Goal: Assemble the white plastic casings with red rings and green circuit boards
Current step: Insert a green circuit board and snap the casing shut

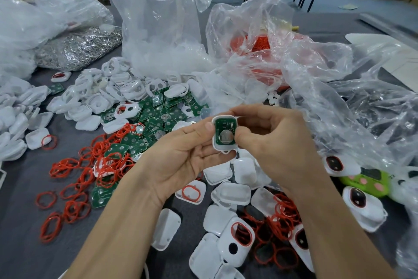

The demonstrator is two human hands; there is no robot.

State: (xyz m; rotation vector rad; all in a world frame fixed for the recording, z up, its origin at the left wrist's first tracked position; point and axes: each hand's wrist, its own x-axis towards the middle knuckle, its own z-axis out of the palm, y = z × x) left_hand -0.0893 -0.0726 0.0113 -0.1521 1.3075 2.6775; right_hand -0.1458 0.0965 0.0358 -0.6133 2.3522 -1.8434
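My left hand (181, 154): centre of the frame, palm up, with the thumb pinching the left edge of a white casing (217, 146) and the fingers curled under it.
My right hand (276, 140): right of centre, pinching the same casing, thumb on its right edge and fingers curled over its top.
Held casing: between both hands at mid-frame, upright, its open side towards me.
Circuit board (222, 125): green, seated inside the held casing, with a round silver battery (226, 136) in its lower half.
Loose boards (167, 115): a green heap on the table just above and left of my left hand.
Red rings (90, 165): scattered at left centre. More rings (280, 217) lie at lower right among the casings.
Other casings (108, 93): a white pile at upper left. Another group (230, 195) sits under my wrists, some with a red ring fitted.
Bags: a tall clear bag (158, 18) at top centre, a bag holding red rings (260, 48) to its right, and a bag of shiny metal bits (79, 48) at upper left.
Table (22, 222): grey, under everything.
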